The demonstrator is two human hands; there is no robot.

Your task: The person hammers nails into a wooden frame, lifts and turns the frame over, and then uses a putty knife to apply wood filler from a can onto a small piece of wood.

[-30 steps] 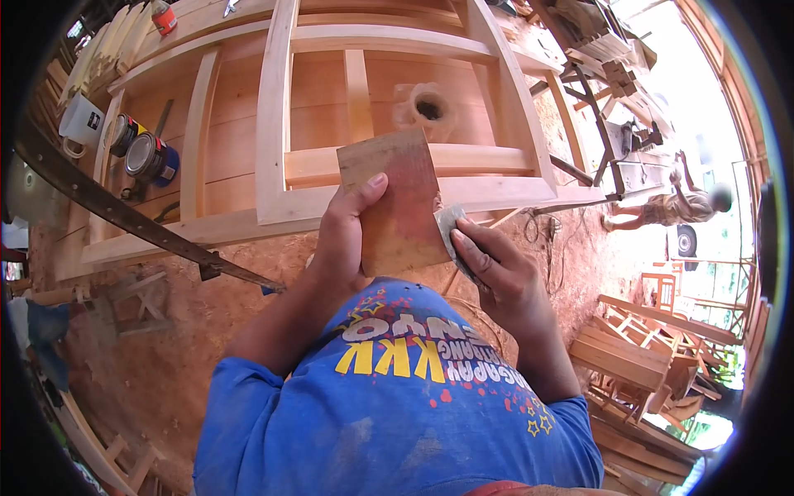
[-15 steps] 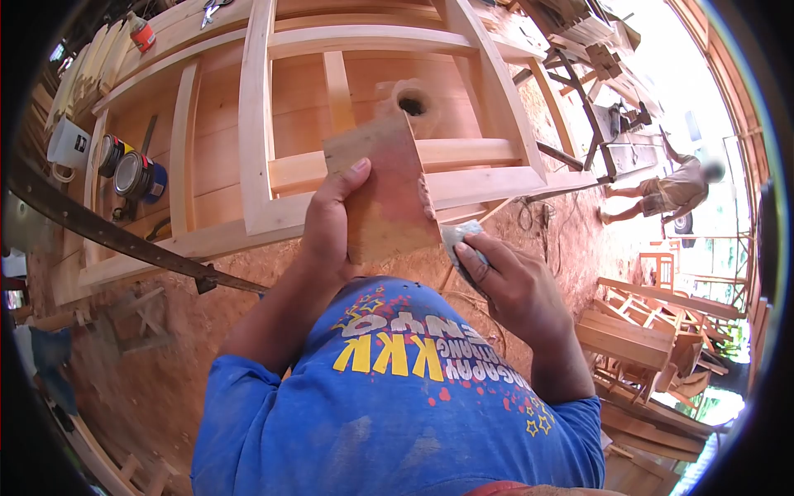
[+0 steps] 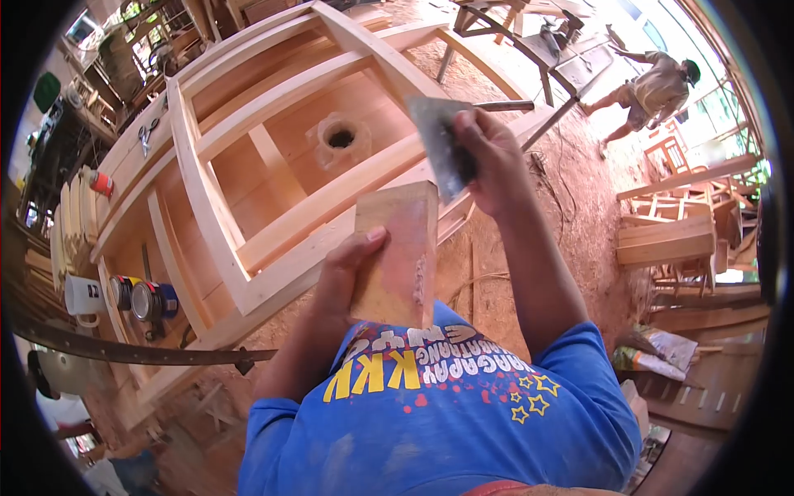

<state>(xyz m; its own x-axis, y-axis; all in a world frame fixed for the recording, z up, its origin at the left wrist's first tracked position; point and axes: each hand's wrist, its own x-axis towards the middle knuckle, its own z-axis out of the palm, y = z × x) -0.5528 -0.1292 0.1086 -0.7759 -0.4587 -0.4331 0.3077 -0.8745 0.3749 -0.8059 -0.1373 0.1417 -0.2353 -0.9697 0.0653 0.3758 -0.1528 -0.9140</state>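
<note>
My left hand (image 3: 339, 277) grips a flat wooden board (image 3: 389, 248) upright in front of my chest, thumb across its face. The board is stained pinkish, and a ridge of pale paste (image 3: 419, 279) clings near its right edge. Up and to the right, my right hand (image 3: 496, 165) is closed around a flat, dark grey scraper (image 3: 438, 140), its blade apart from the board. Beyond both hands lies a wooden frame (image 3: 285, 285) with crossbars. Behind the bars, a reddish panel has a dark round hole (image 3: 339, 138) ringed by a pale patch.
Paint cans (image 3: 147, 302) and a white mug (image 3: 83, 295) stand on the left of the frame. A red-labelled bottle (image 3: 102, 183) and scissors-like tool (image 3: 148, 136) lie farther back. A dark metal strip (image 3: 149, 354) crosses at left. Another person (image 3: 657, 91) walks at right, near wooden furniture (image 3: 666, 240).
My right hand has lifted the scraper up and away from the board's right edge. The board is turned more upright. My view has swung, so the frame appears tilted.
</note>
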